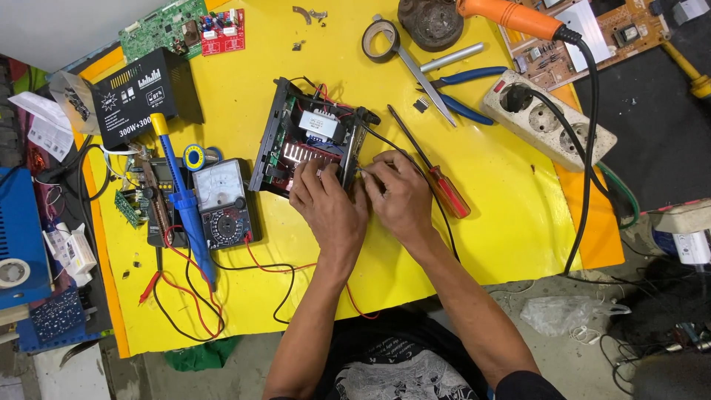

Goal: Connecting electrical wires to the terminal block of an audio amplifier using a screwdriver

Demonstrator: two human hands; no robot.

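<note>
Head view | left hand (328, 201) holds open amplifier box (307, 141) front | right hand (400, 194) pinches small part beside box | keep box steady, fingers gentle, off black wire (392, 148)

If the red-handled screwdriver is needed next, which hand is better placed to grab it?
Probably the right hand. The red-handled screwdriver lies just beside it on the yellow table, while the left hand rests on the open amplifier chassis, farther away.
</note>
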